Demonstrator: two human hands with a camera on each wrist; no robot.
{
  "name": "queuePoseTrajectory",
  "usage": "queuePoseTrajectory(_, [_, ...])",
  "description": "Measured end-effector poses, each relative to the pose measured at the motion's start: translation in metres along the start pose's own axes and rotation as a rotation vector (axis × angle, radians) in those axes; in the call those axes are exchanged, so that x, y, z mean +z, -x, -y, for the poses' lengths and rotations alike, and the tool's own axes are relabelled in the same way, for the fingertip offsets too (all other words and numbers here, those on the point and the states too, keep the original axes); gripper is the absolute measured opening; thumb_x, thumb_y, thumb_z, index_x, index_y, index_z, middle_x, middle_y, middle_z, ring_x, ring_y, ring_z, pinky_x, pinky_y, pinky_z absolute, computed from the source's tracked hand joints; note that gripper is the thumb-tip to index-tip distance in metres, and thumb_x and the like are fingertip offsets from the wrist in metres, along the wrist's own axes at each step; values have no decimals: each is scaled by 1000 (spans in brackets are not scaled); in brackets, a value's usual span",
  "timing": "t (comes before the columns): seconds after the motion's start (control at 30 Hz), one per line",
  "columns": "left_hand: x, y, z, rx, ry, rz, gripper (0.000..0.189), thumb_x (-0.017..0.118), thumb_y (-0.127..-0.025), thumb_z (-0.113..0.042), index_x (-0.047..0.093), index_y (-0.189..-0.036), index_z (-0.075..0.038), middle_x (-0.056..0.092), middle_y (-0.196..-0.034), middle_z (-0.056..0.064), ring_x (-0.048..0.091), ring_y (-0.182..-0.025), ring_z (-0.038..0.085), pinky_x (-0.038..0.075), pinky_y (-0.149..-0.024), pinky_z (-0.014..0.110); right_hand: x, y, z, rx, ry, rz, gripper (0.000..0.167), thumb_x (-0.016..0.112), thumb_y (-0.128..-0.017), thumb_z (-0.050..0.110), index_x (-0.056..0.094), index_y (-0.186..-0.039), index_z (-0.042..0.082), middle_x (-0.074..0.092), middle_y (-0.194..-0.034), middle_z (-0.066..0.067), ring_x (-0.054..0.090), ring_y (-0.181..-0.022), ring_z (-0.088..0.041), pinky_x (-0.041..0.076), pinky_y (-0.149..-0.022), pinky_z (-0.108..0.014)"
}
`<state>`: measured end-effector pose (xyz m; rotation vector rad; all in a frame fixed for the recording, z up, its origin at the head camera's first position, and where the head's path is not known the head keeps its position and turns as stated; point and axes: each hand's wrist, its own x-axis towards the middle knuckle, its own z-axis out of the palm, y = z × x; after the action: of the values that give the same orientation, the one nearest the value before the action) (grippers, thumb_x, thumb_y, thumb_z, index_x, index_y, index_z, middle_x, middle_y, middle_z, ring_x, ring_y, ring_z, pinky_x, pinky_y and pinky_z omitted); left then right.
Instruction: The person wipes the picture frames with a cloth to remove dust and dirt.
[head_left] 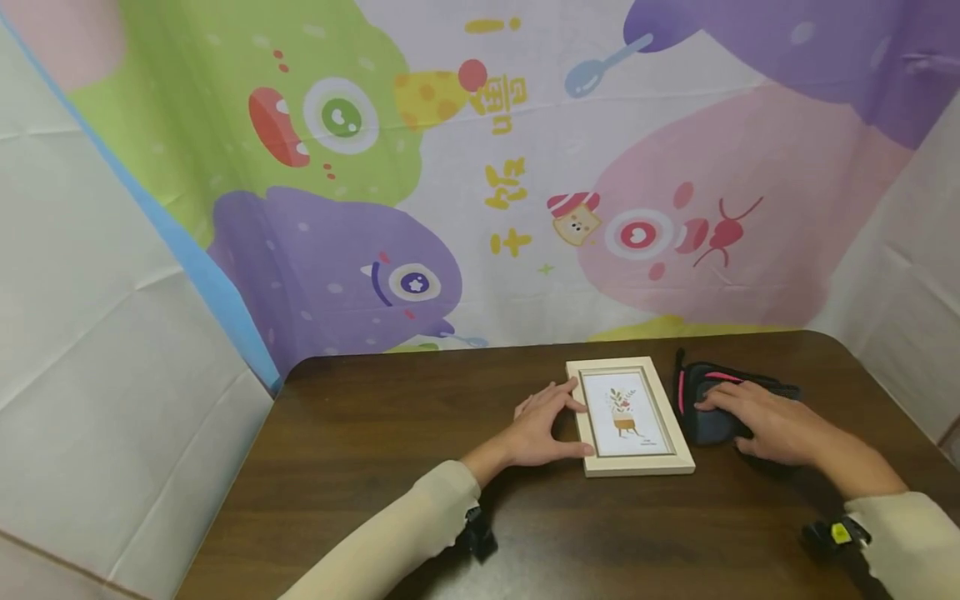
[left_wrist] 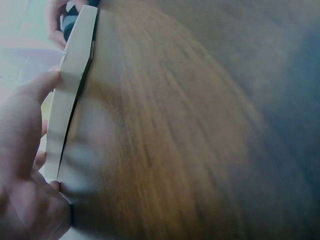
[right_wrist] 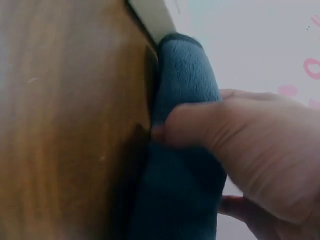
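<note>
A cream picture frame (head_left: 639,465) lies face up on the dark wooden table, showing a print of a potted plant. My left hand (head_left: 536,429) is at its left side, thumb and fingers spread along the edge. In the left wrist view the thumb touches the side of the picture frame (left_wrist: 72,75). To the right of it is a dark blue zip pouch (head_left: 712,425) with pink trim. My right hand (head_left: 780,423) holds this pouch from above, its thumb on the near side of the pouch (right_wrist: 182,185) and its fingers over the top.
The brown table (head_left: 360,500) has rounded far corners. Behind it hangs a cloth (head_left: 510,300) printed with cartoon monsters, and pale sheets (head_left: 112,317) close off the left and right sides. A black strap (head_left: 679,360) sticks up at the pouch's far left corner.
</note>
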<state>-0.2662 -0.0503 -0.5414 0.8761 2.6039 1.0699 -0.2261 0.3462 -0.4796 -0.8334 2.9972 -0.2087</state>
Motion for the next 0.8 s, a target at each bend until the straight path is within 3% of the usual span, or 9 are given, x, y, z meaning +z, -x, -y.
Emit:
queuePoseTrajectory(0.23, [-3,2,-4,3,-2,6,59,84,-95,-54,64,-144,-26,27,-190,-7,22,-178,37,19,-137,75,8,10,2,-52,-7,-21,72,92,-77,-4,70,-145,6,65,-155,-25,62,-140,-52,57,-106,-71])
queuePoseTrajectory(0.5, [1,0,-1,-4,5,-6,61,86,-94,-52,64,-143,-25,27,-190,-7,22,-178,35,17,-138,74,7,10,2,-50,0,-63,69,95,-76,3,73,-141,9,69,-150,-20,65,-138,-50,58,-105,-71])
queuePoseTrajectory(0.8, [1,1,-4,-14,17,-21,58,88,-93,-49,65,-140,-24,28,-189,-7,24,-178,35,17,-139,73,1,6,4,-13,-26,-43,63,100,-78,14,76,-137,12,72,-145,-19,66,-136,-50,57,-104,-73])
